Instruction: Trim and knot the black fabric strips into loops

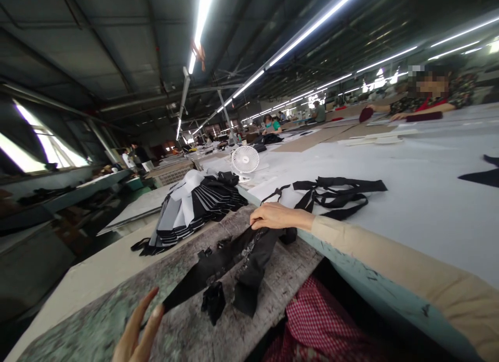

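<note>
A long black fabric piece (216,263) lies across a worn, mottled board (187,331). My right hand (268,216) pinches its upper end near the light blue table edge. At the lower left, my left hand (138,331) has its fingers stretched apart, with the pointed end of the fabric at its fingertips. Between the hands, the piece is partly folded, with bunched bits along it. One small black scrap (213,302) sits just below it. Black fabric strips (339,193) lie tangled on the white tabletop beyond my right forearm.
Stacked black and grey cut pieces (195,209) fan out beyond the board. Behind them stands a small white fan (245,160). The large white table (421,196) stretches right, where another person (429,97) handles dark red fabric. A red checked cloth (323,320) covers my lap.
</note>
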Action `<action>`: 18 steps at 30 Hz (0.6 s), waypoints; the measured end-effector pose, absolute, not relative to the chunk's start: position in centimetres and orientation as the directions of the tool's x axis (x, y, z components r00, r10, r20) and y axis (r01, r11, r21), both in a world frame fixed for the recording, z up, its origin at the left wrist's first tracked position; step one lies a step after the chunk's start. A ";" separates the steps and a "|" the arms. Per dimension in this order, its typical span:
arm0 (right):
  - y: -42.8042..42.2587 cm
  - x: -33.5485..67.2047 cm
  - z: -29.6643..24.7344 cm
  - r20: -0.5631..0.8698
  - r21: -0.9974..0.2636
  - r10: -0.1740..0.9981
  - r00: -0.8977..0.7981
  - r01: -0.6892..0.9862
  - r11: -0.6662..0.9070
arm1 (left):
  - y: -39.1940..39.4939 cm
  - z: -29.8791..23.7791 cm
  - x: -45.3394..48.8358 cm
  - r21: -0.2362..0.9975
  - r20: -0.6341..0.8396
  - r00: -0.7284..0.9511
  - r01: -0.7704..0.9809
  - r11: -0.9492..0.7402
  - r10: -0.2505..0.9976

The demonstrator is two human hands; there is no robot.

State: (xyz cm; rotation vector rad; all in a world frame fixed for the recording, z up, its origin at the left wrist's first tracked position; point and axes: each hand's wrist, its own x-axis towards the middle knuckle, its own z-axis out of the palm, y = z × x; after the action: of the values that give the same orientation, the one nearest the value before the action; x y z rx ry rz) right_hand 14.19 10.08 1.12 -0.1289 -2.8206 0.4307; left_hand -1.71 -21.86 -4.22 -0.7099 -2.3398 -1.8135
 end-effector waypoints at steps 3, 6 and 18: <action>8.6 14.0 1.2 0.242 -0.327 0.036 -0.970 -0.046 0.944 | -18.9 -3.9 -1.2 0.800 0.412 -0.804 0.544 0.253 0.429; 6.9 13.8 1.4 0.272 -0.349 -0.036 -0.962 -0.133 0.928 | -14.7 -3.4 0.9 0.768 0.455 -0.685 0.625 0.138 0.569; 6.8 14.1 3.2 0.271 -0.779 0.499 -0.823 0.118 0.616 | -8.3 -2.7 1.3 0.875 0.391 -0.816 0.473 0.103 0.427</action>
State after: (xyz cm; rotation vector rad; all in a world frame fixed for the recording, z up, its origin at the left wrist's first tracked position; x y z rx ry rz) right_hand 14.05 6.80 3.20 -0.4877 -2.3740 1.0967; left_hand 1.32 -8.29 -2.72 -0.9407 -2.3042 -1.8533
